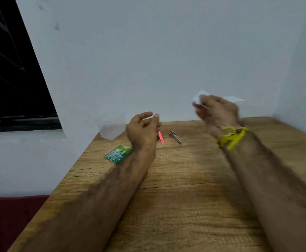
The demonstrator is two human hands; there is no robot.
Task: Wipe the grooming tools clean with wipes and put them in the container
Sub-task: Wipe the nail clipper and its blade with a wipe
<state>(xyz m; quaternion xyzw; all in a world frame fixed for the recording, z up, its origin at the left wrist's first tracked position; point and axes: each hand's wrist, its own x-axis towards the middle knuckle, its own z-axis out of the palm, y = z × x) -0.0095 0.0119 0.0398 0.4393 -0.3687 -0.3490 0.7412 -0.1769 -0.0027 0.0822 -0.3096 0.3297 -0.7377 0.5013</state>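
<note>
My right hand (pixel 216 111) is raised above the table's far side, blurred, and grips a white wipe (pixel 199 96) together with a thin metal tool (pixel 206 106) that sticks out between the fingers. My left hand (pixel 143 130) hovers with curled, parted fingers and holds nothing that I can see. Just beyond it a pink nail file (pixel 161 138) lies on the wooden table (pixel 185 188), partly hidden by that hand. A metal nail clipper (pixel 175 137) lies to the file's right. A clear plastic container (pixel 110 126) stands at the table's far left corner.
A green wipe sachet (pixel 118 154) lies near the table's left edge beside my left forearm. A white wall rises right behind the table, with a dark window at the left. A yellow band (pixel 232 137) wraps my right wrist. Dark red fabric (pixel 12 220) lies below the table's left edge.
</note>
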